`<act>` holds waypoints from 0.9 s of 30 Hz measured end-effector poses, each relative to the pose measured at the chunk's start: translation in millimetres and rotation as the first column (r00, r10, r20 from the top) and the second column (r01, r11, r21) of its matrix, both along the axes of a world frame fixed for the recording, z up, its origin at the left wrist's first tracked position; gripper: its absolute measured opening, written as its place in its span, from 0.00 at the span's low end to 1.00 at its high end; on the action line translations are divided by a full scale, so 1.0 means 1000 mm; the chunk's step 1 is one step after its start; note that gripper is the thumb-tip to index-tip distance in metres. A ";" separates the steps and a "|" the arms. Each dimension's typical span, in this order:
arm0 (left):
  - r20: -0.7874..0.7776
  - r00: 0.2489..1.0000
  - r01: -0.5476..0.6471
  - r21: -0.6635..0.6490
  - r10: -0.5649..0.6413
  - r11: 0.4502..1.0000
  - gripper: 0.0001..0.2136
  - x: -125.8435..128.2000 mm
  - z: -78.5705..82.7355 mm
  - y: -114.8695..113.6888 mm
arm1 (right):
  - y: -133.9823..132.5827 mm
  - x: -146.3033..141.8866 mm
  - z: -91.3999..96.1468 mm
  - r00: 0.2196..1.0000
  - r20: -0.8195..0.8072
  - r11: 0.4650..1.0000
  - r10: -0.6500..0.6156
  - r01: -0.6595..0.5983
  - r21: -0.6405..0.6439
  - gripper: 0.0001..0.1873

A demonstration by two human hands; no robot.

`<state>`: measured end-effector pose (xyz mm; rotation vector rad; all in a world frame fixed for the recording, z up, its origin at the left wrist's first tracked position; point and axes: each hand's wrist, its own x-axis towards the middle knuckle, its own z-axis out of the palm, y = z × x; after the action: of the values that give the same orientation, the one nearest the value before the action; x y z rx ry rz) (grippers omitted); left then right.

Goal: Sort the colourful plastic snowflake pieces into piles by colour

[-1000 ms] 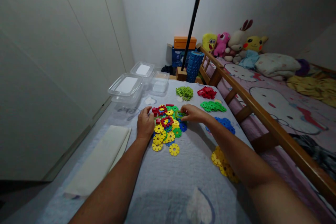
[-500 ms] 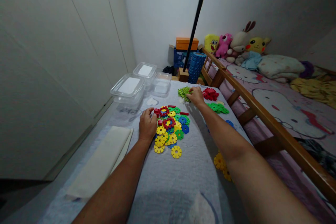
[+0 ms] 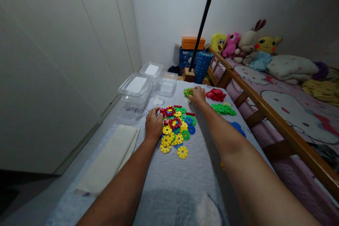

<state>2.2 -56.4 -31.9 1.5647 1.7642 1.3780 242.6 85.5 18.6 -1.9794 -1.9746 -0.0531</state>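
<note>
My left hand [image 3: 154, 124] lies at the left edge of a mixed pile of plastic pieces, its fingers loosely curved and apart, close to a small red block [image 3: 162, 111]. In that pile are yellow notched discs [image 3: 182, 152], green discs [image 3: 185, 134], blue discs [image 3: 191, 129] and a red square frame [image 3: 175, 123]. Farther back, my right hand [image 3: 198, 96] reaches to a heap of light green pieces [image 3: 188, 93], fingers bent down and drawn together at its right side. What its fingertips hold, if anything, is hidden.
Right of the right hand lie red pieces [image 3: 216, 95], green pieces [image 3: 224, 109] and blue pieces [image 3: 238, 128]. Clear plastic boxes [image 3: 135, 84] stand at the back left. A folded cream cloth [image 3: 111, 159] lies at left. A wooden bed rail [image 3: 265, 100] runs along the right.
The whole view has shifted slightly, so everything sits farther right. Against the pieces, my right hand stays at the light green heap and my left hand stays beside the mixed pile.
</note>
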 end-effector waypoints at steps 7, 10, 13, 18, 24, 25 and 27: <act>0.001 1.000 0.007 0.006 -0.007 1.000 0.16 0.001 0.000 0.001 | -0.038 0.007 0.025 0.963 0.108 0.958 0.246 -0.225 -0.175 0.13; -0.006 1.000 0.008 0.007 -0.008 1.000 0.16 0.001 0.000 0.001 | -0.053 0.013 0.030 0.917 0.088 0.852 0.390 -0.323 -0.413 0.12; -0.012 1.000 0.011 0.006 -0.011 1.000 0.16 0.001 0.001 0.001 | -0.065 0.018 0.028 0.910 0.065 0.784 0.410 -0.316 -0.534 0.13; -0.009 1.000 0.014 0.000 -0.014 1.000 0.16 0.000 0.005 -0.001 | -0.075 0.018 0.015 0.926 0.036 0.821 0.376 -0.315 -0.477 0.10; -0.009 1.000 0.012 -0.004 -0.012 1.000 0.16 0.001 0.002 0.001 | -0.071 0.037 0.000 0.941 -0.154 0.899 0.300 -0.333 -0.285 0.05; -0.008 1.000 0.011 -0.003 -0.012 1.000 0.16 0.000 0.002 0.001 | -0.068 0.044 0.000 0.940 -0.215 0.914 0.265 -0.316 -0.254 0.05; -0.006 1.000 0.009 -0.003 -0.009 1.000 0.16 0.000 0.000 0.002 | -0.061 0.060 0.001 0.919 -0.355 0.950 0.172 -0.251 -0.188 0.04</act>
<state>2.5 -54.3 -31.5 1.5756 1.7596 1.3672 302.7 24.0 19.3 -1.7431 -2.0209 0.5550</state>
